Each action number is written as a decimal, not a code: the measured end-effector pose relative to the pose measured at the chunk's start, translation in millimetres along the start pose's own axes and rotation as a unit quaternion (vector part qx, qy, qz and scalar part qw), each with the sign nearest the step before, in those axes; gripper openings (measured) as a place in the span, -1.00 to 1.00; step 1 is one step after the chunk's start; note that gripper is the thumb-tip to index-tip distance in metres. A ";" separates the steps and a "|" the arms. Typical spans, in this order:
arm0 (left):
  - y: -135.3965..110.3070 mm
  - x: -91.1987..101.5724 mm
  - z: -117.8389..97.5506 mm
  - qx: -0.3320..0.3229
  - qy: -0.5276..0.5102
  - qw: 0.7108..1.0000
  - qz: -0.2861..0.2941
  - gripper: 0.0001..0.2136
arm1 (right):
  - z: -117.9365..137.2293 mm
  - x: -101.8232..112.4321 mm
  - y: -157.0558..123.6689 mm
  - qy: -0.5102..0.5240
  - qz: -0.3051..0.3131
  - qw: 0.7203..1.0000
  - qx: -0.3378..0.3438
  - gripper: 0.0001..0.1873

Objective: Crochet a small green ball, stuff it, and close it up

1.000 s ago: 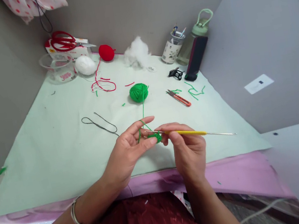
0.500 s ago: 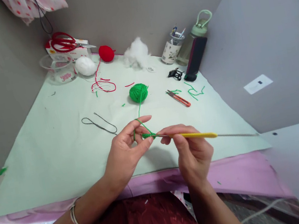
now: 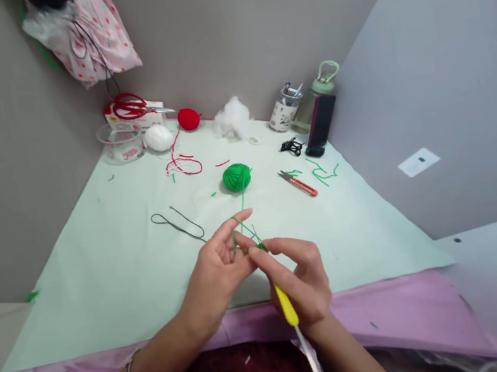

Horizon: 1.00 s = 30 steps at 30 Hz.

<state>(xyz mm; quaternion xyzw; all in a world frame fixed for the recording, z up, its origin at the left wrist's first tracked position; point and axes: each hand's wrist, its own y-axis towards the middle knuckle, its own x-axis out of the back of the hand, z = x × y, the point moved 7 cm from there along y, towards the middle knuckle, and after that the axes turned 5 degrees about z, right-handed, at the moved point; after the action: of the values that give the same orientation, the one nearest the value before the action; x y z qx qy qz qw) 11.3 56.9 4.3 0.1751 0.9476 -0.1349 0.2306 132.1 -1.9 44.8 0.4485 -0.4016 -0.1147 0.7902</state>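
Note:
My left hand [image 3: 215,269] is closed in a pinch on a small green crochet piece [image 3: 259,247], with green yarn looped over its raised forefinger. That strand runs up to a green yarn ball [image 3: 237,177] on the pale green mat [image 3: 100,270]. My right hand [image 3: 301,282] grips a yellow-handled crochet hook [image 3: 288,307], its metal tail pointing down towards me and its tip at the green piece. Both hands meet above the near edge of the mat.
Orange thread snips [image 3: 298,182] and green yarn scraps [image 3: 323,173] lie right of the ball. A black cord [image 3: 177,222] lies to the left. At the back stand red scissors on a box [image 3: 133,109], a clear bowl [image 3: 122,145], white and red yarn balls, stuffing [image 3: 230,117], a jar and a bottle [image 3: 316,94].
My right hand has turned the hook from pointing out to the right to pointing down towards me. The view has tilted up, so everything sits lower in the picture.

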 end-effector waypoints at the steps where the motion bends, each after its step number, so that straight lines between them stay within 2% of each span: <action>1: 0.3 0.0 3.7 0.032 -0.043 0.998 0.025 -0.42 | -3.2 1.8 3.3 0.039 -0.006 0.999 -0.031 -0.63; 3: 0.1 4.0 7.0 0.074 -0.107 0.990 0.046 -0.46 | -14.9 8.9 9.6 0.154 -0.048 0.980 -0.117 -0.71; 6: -0.5 14.5 0.8 0.064 -0.135 0.988 0.027 -0.53 | -33.2 13.1 13.9 0.325 -0.118 0.911 -0.226 -0.77; 7: -1.2 15.9 -2.2 0.053 -0.132 0.990 0.023 -0.54 | -36.1 9.7 14.9 0.364 -0.114 0.891 -0.245 -0.78; 9: -3.1 15.1 -7.0 0.037 -0.110 0.993 0.025 -0.54 | -36.3 -1.1 16.4 0.411 -0.071 0.870 -0.262 -0.80; 11: -5.1 12.2 -9.2 0.030 -0.091 0.995 0.029 -0.55 | -34.7 -7.5 14.7 0.416 -0.051 0.868 -0.267 -0.81; 15: -7.1 10.3 -11.3 0.016 -0.086 0.996 0.026 -0.73 | -30.9 -5.4 12.0 0.397 -0.083 0.877 -0.257 -0.79; 18: -9.0 11.1 -13.1 0.010 -0.078 0.997 0.024 -0.83 | -28.7 -5.0 15.0 0.396 -0.079 0.878 -0.256 -0.79; 26: -16.3 10.9 -16.7 0.009 -0.060 0.998 0.019 -0.85 | -27.5 -8.7 18.6 0.401 -0.076 0.874 -0.264 -0.80; 30: -16.6 11.4 -15.9 0.010 -0.055 0.998 0.016 -0.83 | -25.3 -7.6 18.3 0.391 -0.083 0.882 -0.249 -0.80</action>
<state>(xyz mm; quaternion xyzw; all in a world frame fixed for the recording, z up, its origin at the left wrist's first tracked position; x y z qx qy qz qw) -10.9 50.4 15.3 0.1847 0.9291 -0.1498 0.2832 142.5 28.3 48.4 0.2771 0.0205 -0.0916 0.9562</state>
